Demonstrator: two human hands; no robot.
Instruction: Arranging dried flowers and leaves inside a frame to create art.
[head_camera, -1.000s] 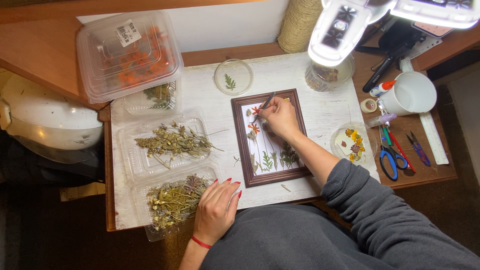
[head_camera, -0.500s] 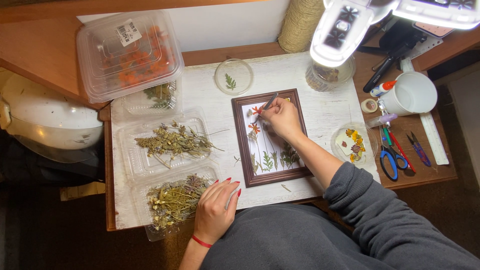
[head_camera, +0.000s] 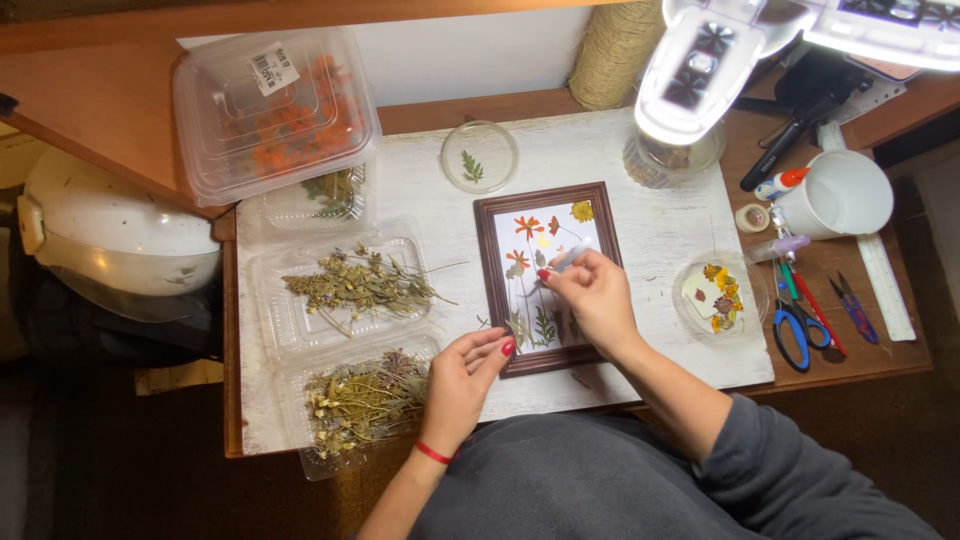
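A dark brown picture frame (head_camera: 487, 281) lies in the middle of the white board, with pressed orange and yellow flowers and green leaves laid on its white backing. My right hand (head_camera: 592, 292) rests over the frame's lower right part and pinches a thin silver tool, probably tweezers (head_camera: 566, 258), whose tip points at the flowers. My left hand (head_camera: 463, 380) lies flat on the board by the frame's lower left corner, fingertips touching its edge, next to a clear tray of dried stems (head_camera: 362, 398).
Clear trays of dried plants (head_camera: 350, 285) and a lidded box of orange flowers (head_camera: 275, 105) sit at left. Glass dishes hold a leaf (head_camera: 479, 157) and petals (head_camera: 717, 295). Right side: white mug (head_camera: 840, 195), scissors (head_camera: 797, 330), pens, ruler. A lamp (head_camera: 700, 65) and twine spool (head_camera: 617, 50) stand at the back.
My right hand has drawn back from the frame's top toward its middle, with the tool now pointing lower. My left hand has slid up to touch the frame's lower left corner.
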